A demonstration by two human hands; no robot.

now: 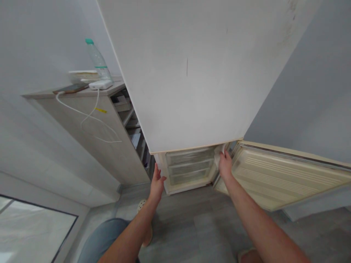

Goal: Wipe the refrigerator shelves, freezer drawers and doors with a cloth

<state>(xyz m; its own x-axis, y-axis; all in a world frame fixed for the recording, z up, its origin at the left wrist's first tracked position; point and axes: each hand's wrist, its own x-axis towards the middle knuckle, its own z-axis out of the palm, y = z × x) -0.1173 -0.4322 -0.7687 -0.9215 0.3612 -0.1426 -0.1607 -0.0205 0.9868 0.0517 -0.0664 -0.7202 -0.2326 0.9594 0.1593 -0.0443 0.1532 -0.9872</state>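
Note:
The lower compartment of a white fridge (186, 87) stands open, with clear-fronted drawers (189, 166) inside. Its lower door (285, 175) is swung out to the right, its ribbed, yellowed inner side showing. My right hand (225, 164) is closed around a white cloth (217, 155) at the right inner edge of the opening, close to the hinge side. By the left edge of the compartment's frame, my left hand (157, 182) has its fingers stretched and apart, holding nothing; whether it touches the frame I cannot tell.
Left of the fridge stands a wooden cabinet (101, 146) with open shelves. On its top are a plastic bottle (97, 58), a white charger (101, 84) with a dangling cable, and a flat dark phone-like object (71, 88). Grey floor (192, 223) lies below, with my shoes on it.

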